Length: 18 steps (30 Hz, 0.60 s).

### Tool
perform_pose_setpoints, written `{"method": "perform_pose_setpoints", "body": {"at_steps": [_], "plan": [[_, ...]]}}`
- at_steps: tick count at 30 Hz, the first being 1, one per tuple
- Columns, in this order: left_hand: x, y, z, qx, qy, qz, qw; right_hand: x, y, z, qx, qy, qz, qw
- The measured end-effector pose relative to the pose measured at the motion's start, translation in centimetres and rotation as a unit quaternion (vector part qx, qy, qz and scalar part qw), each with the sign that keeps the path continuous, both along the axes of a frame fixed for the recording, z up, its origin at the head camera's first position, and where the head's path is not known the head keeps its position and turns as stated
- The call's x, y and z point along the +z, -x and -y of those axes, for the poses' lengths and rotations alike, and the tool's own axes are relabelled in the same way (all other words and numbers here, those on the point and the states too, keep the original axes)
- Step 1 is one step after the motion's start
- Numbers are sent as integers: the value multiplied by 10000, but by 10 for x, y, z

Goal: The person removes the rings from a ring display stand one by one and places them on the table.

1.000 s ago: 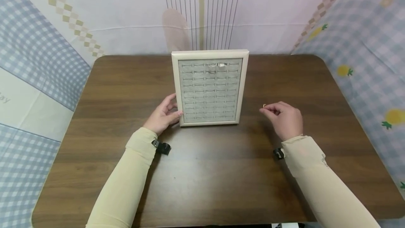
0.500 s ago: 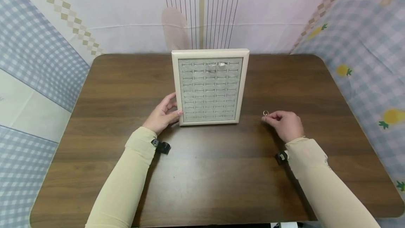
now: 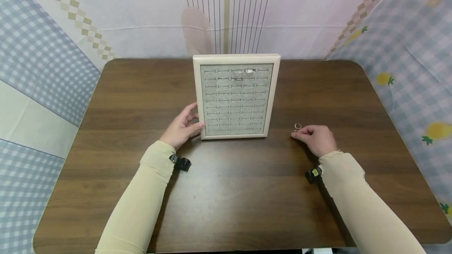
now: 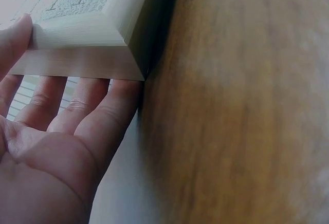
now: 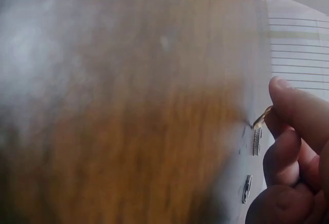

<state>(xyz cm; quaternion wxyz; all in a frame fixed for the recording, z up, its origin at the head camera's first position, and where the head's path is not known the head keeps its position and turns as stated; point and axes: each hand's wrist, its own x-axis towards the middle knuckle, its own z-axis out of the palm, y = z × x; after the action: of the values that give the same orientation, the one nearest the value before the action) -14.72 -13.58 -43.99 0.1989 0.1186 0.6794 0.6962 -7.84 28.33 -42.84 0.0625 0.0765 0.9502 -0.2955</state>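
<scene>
Ring [image 3: 298, 126], small, thin and gold-coloured, is stood on edge on the tabletop [image 3: 226, 199] towards its right edge, its opening turned roughly to the viewer. It is pinched at its lower rim by the curled thumb and forefinger of the right hand [image 3: 315, 139], which is laid low on the wood with the forearm angled in from the near right corner. The left hand [image 3: 181, 128] is held with straight, relaxed fingers flat against the near-left corner of the ring display tray [image 3: 269, 101], a pale-framed, grey-lined tray whose long axis runs from near to far edge.
</scene>
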Motion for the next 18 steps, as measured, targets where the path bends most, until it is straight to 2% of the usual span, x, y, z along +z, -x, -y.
{"method": "perform_pose_setpoints", "body": {"at_steps": [11, 18], "plan": [[2, 0, -1, -24, 206, -98, 9997, 3, 0, -2, -48, 80, 213, 9997], [2, 0, 0, 7, 165, -68, 9998, 5, -1, -2, -210, 275, 52, 9994]]}}
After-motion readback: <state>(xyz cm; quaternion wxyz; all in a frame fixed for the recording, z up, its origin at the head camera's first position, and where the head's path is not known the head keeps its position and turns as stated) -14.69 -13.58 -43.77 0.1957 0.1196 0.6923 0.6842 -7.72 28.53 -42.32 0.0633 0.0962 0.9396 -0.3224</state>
